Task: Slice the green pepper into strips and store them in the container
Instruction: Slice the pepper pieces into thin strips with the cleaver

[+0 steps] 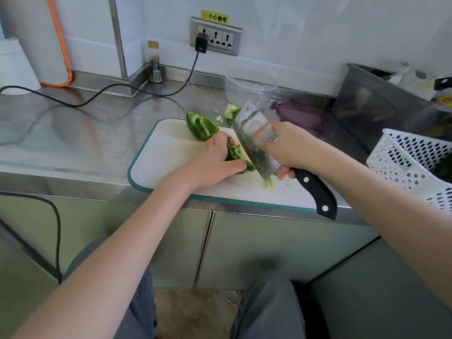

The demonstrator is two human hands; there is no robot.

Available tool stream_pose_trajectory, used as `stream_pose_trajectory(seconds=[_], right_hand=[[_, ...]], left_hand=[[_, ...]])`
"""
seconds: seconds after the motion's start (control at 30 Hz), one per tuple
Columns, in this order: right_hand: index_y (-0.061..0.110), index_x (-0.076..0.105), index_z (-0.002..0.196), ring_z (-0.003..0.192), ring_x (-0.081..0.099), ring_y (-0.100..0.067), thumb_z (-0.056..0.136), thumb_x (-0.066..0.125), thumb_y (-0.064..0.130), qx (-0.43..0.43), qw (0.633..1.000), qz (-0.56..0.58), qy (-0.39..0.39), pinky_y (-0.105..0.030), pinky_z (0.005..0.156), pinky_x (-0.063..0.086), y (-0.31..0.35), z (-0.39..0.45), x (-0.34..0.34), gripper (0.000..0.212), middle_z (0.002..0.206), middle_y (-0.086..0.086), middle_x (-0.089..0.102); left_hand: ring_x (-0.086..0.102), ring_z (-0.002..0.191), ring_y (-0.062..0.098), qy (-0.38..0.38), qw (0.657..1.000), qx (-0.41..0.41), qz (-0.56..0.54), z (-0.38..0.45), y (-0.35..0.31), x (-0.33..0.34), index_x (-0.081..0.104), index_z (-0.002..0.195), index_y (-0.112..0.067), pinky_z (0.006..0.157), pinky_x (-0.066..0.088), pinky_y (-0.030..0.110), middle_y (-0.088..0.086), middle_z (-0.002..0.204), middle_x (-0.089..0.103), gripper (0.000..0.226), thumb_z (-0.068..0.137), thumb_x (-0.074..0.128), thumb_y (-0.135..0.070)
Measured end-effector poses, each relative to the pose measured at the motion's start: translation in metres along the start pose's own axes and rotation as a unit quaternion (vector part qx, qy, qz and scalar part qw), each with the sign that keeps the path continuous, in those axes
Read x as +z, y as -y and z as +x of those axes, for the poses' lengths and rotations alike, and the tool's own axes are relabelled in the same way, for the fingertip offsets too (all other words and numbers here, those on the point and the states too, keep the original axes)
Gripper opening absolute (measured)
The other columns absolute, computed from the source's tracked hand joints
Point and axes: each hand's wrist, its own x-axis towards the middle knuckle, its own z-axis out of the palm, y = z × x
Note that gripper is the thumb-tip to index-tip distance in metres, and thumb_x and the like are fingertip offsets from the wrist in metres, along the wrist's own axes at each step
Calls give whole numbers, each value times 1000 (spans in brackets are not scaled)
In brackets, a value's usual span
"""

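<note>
A black cable (97, 97) trails over the steel counter (73, 133) from a plug in the wall socket (215, 36), with a small bottle (154, 62) standing in the corner beside it. On the white cutting board (168, 152) one pepper half (201, 127) lies cut side up near the far edge. Just in front of it the left hand (215, 162) curls its fingers over the pepper piece (236, 155), pinning it to the board. The cleaver (259, 140) stands blade-down against that piece, the right hand (289, 148) wrapped round the top of its black handle (thumb and forefinger pinching the blade). A cut strip (270, 181) lies under the blade's heel. Behind sit the pepper core (231, 111), the clear container (250, 85), its purple lid (300, 116) and, farthest right, a white basket (413, 162).
</note>
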Motion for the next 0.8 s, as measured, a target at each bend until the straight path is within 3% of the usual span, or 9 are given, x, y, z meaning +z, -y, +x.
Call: stream_pose_trajectory(seconds=[0.17,0.4,0.53,0.63,0.8], right_hand=[[16,38,108,21,41,-12,100,42,23,-10,1000,3,0,-13,29,33,-2,-1,2,12,57,-14,51],[17,38,102,19,42,-13,99,41,15,-9,1000,-26,-7,-19,32,38,-4,1,7,5,42,-10,54],[10,37,100,16,38,-11,100,41,17,-22,999,-32,-8,-19,29,39,-2,0,16,7,53,-9,49],[11,40,104,15,38,-11,99,42,20,-17,999,-36,2,-15,27,37,0,2,19,10,49,-14,51],[10,37,95,14,37,-11,99,42,20,-17,998,-56,4,-13,25,34,1,6,20,12,40,-12,49]], left_hand=[[35,112,16,4,1000,5,6,1,1,0,34,111,-16,87,31,27,2,117,38,38,84,59,-26],[35,112,19,3,1000,9,8,1,2,1,35,109,-16,91,34,31,4,116,39,37,84,60,-26],[34,108,18,2,1000,4,6,2,2,2,36,107,-16,86,32,30,3,113,39,42,78,59,-37],[34,108,18,0,1000,6,2,2,3,2,37,108,-15,86,32,30,2,113,38,35,84,59,-28],[35,106,16,-2,1000,10,1,4,4,2,37,107,-17,84,32,30,0,111,39,34,84,59,-29]])
